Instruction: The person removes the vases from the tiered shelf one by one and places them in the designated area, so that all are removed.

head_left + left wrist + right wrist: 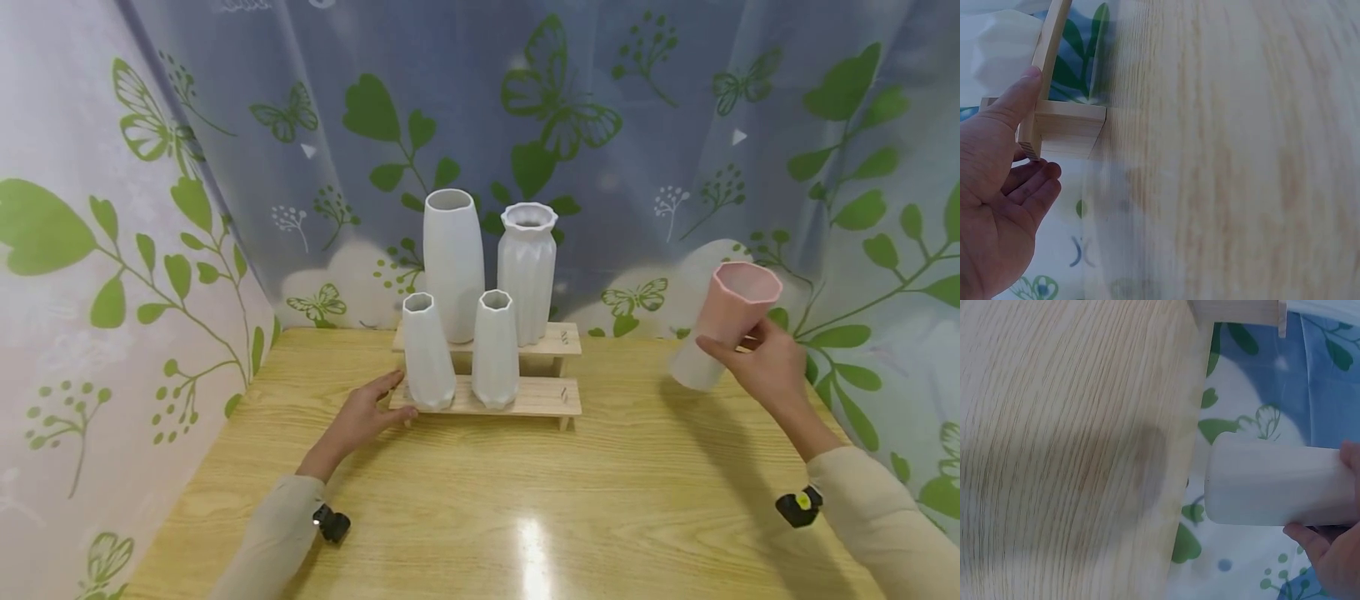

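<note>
At the right, my right hand grips a pink-and-white vase around its middle, its mouth leaning right. The vase's white base shows over the table edge in the right wrist view. My left hand holds the left end of a two-step wooden stand, thumb along the front and fingers at the end. Two small white vases, a left one and a right one, stand on the lower step. On the upper step are a tall smooth vase and a ruffled-rim vase.
A wood-grain table carries the stand near its back edge. Behind it hangs a blue curtain printed with leaves and butterflies. Patterned cloth closes off the left side, with similar cloth on the right.
</note>
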Available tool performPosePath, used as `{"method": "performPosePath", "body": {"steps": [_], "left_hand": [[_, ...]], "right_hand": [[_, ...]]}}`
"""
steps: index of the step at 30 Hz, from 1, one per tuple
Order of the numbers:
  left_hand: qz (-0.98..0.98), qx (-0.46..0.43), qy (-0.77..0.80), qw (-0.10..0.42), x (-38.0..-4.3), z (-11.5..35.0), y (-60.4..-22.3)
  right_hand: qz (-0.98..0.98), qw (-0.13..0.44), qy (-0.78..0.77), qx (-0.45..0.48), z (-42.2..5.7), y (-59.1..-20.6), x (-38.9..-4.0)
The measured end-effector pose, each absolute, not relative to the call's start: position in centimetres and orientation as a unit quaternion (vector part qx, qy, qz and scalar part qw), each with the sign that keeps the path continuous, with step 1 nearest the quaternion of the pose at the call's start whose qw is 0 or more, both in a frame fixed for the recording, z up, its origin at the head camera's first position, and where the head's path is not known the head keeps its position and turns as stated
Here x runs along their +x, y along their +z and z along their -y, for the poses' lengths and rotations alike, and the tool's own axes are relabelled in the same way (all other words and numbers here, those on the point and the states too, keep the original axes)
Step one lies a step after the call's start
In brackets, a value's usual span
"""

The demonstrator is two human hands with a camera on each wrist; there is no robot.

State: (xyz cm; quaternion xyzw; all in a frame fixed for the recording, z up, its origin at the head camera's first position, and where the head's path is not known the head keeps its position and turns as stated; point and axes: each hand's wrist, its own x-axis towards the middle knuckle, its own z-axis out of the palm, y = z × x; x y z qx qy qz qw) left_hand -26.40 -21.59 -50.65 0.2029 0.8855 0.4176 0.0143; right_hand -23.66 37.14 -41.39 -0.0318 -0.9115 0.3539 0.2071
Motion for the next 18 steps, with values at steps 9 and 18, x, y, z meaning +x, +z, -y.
{"method": "performPosePath", "body": {"steps": [9, 18], "left_hand": [[-0.89, 0.188, 0.414, 0.027, -26.0, 22.0, -50.7], [-0.886, 0.194, 0.42, 0.024, -26.5, 21.7, -50.7]], "right_hand": [[0.906, 0.203, 0.367, -0.061, -39.6, -42.9, -24.8], [0.904, 0.223, 0.35, -0.103, -42.3, -43.5, -25.6]]}}
